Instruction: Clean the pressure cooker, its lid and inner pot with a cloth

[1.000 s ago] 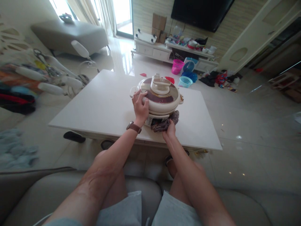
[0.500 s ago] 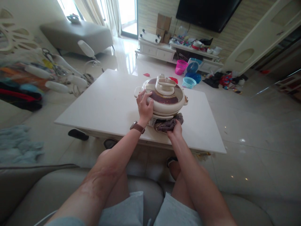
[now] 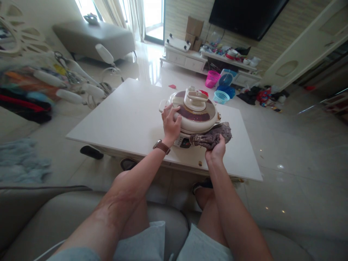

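Observation:
A cream electric pressure cooker point(image 3: 196, 126) with a dark, shiny lid top and a big lid handle point(image 3: 196, 98) stands upright on the white table point(image 3: 122, 112). My left hand point(image 3: 172, 125) lies over the near left rim of its lid, fingers bent across the edge. In my right hand point(image 3: 217, 149) a crumpled brown patterned rag point(image 3: 213, 137) is gripped, against or close to the cooker's front right side. Part of the control panel point(image 3: 185, 143) shows between my hands. A small brown bit point(image 3: 200, 163) lies at the table's front edge.
Beyond the table, a pink basket point(image 3: 212, 78) and a light blue basket point(image 3: 221, 96) stand on the floor before the low TV cabinet point(image 3: 186, 62). White-padded exercise equipment point(image 3: 92, 90) is at the left. The sofa point(image 3: 67, 214) is beneath me.
My right hand has moved the rag rightward along the cooker's front, uncovering more of the control panel and the small brown bit. My left hand stays on the rim. The view has shifted slightly.

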The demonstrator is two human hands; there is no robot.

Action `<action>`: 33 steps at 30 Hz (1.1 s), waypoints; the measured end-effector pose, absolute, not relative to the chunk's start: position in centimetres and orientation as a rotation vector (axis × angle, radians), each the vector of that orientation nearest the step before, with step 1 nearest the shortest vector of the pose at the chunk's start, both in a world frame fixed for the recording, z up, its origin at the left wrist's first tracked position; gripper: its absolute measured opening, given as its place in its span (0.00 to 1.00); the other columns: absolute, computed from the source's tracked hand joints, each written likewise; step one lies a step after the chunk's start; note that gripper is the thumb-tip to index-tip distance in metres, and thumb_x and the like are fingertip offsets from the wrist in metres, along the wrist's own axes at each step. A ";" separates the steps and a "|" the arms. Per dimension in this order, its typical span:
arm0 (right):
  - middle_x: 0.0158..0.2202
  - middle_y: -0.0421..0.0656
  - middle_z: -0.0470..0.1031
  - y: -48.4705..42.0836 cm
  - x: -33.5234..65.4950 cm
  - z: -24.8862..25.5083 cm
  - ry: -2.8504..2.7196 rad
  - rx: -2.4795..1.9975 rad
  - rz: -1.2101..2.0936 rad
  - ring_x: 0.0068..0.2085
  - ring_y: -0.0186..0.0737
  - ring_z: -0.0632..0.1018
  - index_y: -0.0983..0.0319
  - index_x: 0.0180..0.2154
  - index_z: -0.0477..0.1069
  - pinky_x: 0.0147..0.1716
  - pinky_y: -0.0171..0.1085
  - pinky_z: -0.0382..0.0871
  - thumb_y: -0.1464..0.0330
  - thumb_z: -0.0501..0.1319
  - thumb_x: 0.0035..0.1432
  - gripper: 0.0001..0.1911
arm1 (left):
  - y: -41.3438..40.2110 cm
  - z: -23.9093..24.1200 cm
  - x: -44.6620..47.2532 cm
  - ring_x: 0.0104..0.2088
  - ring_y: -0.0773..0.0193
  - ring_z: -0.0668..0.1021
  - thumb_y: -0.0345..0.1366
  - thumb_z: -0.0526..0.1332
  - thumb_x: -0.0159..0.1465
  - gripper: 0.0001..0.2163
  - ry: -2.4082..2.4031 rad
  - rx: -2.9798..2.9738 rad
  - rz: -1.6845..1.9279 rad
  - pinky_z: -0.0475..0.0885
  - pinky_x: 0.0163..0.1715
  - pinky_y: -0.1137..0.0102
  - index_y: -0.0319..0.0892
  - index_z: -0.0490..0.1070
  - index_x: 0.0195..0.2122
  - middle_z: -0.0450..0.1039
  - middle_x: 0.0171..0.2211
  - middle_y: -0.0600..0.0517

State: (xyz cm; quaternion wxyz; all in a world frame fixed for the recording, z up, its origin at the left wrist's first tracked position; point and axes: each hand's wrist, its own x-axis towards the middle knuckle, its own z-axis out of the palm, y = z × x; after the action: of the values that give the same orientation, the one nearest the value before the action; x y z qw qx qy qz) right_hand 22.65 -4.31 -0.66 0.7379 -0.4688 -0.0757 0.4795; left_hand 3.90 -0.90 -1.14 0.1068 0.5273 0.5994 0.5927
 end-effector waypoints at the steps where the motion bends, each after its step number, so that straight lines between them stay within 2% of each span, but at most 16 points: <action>1: 0.48 0.41 0.85 -4.3 22.6 -0.8 -0.161 -1.030 1.046 0.46 0.36 0.85 0.62 0.50 0.77 0.48 0.36 0.84 0.66 0.61 0.65 0.14 | -0.9 -1.2 3.9 0.72 0.49 0.66 0.36 0.57 0.70 0.14 1.762 1.552 1.748 0.53 0.76 0.49 0.50 0.76 0.54 0.70 0.66 0.46; 10: 0.45 0.40 0.85 -4.1 22.7 -2.2 -0.114 -1.093 1.093 0.43 0.36 0.85 0.62 0.46 0.78 0.46 0.37 0.84 0.67 0.63 0.62 0.11 | -0.9 -1.3 3.8 0.72 0.49 0.66 0.37 0.57 0.72 0.13 1.770 1.546 1.755 0.56 0.75 0.49 0.50 0.76 0.54 0.70 0.66 0.46; 17: 0.45 0.40 0.85 -3.8 22.8 -4.0 -0.125 -1.135 1.127 0.43 0.36 0.85 0.62 0.48 0.77 0.43 0.35 0.83 0.65 0.63 0.62 0.14 | -0.9 -1.2 3.8 0.72 0.49 0.66 0.39 0.57 0.72 0.13 1.752 1.550 1.761 0.55 0.75 0.49 0.50 0.76 0.54 0.70 0.66 0.46; 24: 0.42 0.39 0.84 -3.9 22.2 -4.6 -0.121 -1.155 1.126 0.41 0.36 0.84 0.62 0.45 0.77 0.39 0.34 0.83 0.66 0.64 0.60 0.12 | -0.9 -1.2 3.7 0.72 0.49 0.66 0.39 0.57 0.72 0.13 1.742 1.552 1.763 0.56 0.75 0.51 0.50 0.76 0.54 0.70 0.66 0.46; 33: 0.39 0.37 0.84 -3.5 21.9 -6.2 -0.122 -1.146 1.217 0.40 0.35 0.84 0.61 0.45 0.76 0.43 0.35 0.83 0.67 0.63 0.60 0.11 | -0.8 -1.3 3.6 0.72 0.50 0.67 0.39 0.58 0.72 0.13 1.764 1.579 1.761 0.58 0.74 0.51 0.50 0.77 0.54 0.70 0.65 0.46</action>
State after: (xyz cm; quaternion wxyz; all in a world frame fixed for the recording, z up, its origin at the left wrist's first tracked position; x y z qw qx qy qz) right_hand 21.94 -3.48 -6.23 0.6688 -0.5083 -0.0542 0.5398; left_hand 3.62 -0.82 -1.31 0.0954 0.5328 0.5951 0.5940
